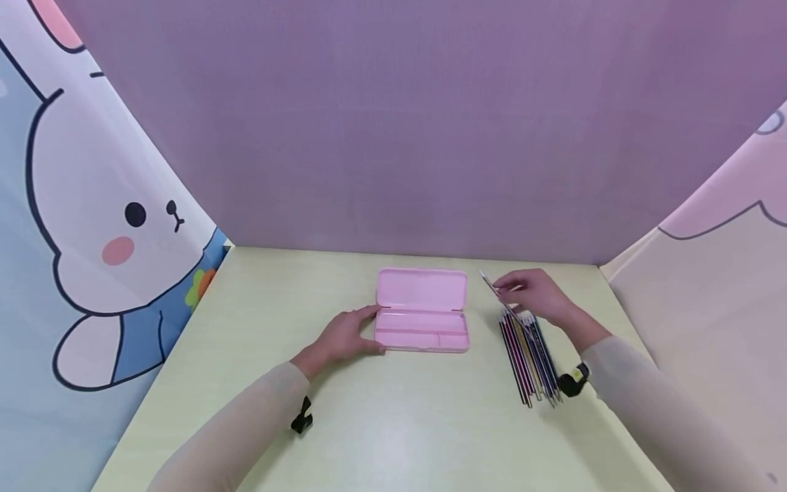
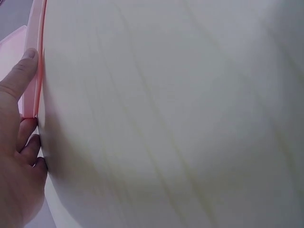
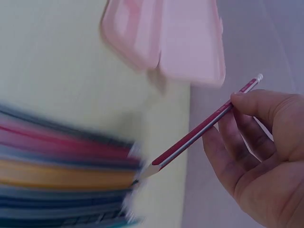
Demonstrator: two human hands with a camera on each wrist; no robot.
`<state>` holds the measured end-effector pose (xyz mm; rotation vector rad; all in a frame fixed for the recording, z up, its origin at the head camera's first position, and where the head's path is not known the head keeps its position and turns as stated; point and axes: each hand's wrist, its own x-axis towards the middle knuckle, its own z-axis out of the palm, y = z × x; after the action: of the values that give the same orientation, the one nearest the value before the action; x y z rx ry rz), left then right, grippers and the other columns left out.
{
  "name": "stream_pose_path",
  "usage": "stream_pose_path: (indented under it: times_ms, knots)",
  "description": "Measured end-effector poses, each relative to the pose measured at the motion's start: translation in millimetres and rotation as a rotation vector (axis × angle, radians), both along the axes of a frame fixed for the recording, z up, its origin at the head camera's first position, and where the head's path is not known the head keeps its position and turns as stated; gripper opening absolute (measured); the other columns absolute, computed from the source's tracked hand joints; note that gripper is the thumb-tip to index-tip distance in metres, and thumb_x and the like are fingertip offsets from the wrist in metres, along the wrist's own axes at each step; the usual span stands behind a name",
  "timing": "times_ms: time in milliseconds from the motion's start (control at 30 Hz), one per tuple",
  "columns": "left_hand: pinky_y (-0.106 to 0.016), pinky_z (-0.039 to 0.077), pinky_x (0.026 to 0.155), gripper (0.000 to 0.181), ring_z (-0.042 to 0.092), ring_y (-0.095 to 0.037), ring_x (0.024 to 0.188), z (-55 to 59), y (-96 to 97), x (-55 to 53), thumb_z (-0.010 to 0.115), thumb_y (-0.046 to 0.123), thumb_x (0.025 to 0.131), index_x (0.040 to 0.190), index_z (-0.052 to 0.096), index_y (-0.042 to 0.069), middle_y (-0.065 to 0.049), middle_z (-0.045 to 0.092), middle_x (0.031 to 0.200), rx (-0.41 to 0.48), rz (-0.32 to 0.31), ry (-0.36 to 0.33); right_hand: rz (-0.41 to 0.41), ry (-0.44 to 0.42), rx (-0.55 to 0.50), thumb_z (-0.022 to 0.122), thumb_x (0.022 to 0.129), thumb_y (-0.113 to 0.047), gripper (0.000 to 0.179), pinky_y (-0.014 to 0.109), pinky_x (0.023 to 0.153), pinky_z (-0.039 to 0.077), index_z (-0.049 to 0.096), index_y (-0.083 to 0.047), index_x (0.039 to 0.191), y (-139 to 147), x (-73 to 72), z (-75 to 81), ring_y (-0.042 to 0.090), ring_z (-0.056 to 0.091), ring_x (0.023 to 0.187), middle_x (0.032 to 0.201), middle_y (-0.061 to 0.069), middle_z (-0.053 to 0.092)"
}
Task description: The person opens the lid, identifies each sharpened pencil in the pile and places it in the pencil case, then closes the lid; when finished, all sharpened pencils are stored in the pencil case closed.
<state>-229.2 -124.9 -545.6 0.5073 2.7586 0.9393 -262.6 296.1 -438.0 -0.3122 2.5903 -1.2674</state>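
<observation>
An open pink pencil case (image 1: 423, 331) lies on the table, its lid folded back and its tray divided into compartments. My left hand (image 1: 347, 336) holds the case at its left end, thumb along the front wall and fingers at the side. In the left wrist view, the thumb lies against the case's pink edge (image 2: 33, 90). My right hand (image 1: 533, 295) pinches a red and silver striped pencil (image 3: 199, 129) near its white-tipped end, between thumb and fingers. The sharpened point slants down over a bundle of pencils (image 1: 522, 355) to the right of the case.
The pale wooden table (image 1: 393, 424) meets a purple backdrop (image 1: 418, 137) behind the case. A rabbit-printed cloth (image 1: 86, 205) stands on the left, and a pink and cream panel (image 1: 725, 273) on the right.
</observation>
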Motion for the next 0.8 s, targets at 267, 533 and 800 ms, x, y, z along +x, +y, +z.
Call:
stream_pose_path:
  times_ms: [267, 533, 800]
  knots:
    - [-0.053, 0.045, 0.114, 0.102, 0.054, -0.034, 0.137, -3.2, -1.5, 0.7, 0.089, 0.056, 0.072, 0.158, 0.042, 0.024, -0.010, 0.057, 0.150, 0.009, 0.011, -0.010, 0.151, -0.002, -0.014, 0.070, 0.095, -0.004, 0.026, 0.040, 0.077, 0.065, 0.074, -0.005, 0.120, -75, -25.4, 5.7, 0.027, 0.072, 0.094, 0.111, 0.016, 0.073]
    - [-0.052, 0.044, 0.116, 0.103, 0.053, -0.033, 0.138, -3.9, -2.1, -1.3, 0.088, 0.058, 0.072, 0.158, 0.041, 0.026, -0.008, 0.056, 0.151, -0.003, 0.006, -0.009, 0.262, -0.018, -0.010, 0.072, 0.093, -0.001, 0.022, 0.045, 0.076, 0.064, 0.077, -0.004, 0.114, -126, -38.0, -15.4, 0.023, 0.071, 0.086, 0.108, 0.014, 0.076]
    - [-0.053, 0.044, 0.115, 0.103, 0.055, -0.035, 0.137, -0.9, -3.1, -1.2, 0.087, 0.058, 0.073, 0.159, 0.040, 0.025, -0.010, 0.057, 0.151, -0.023, 0.001, -0.010, 0.377, 0.027, 0.077, 0.074, 0.089, 0.002, 0.020, 0.029, 0.078, 0.061, 0.079, -0.008, 0.106, -151, -38.7, -38.4, 0.014, 0.069, 0.087, 0.100, 0.004, 0.076]
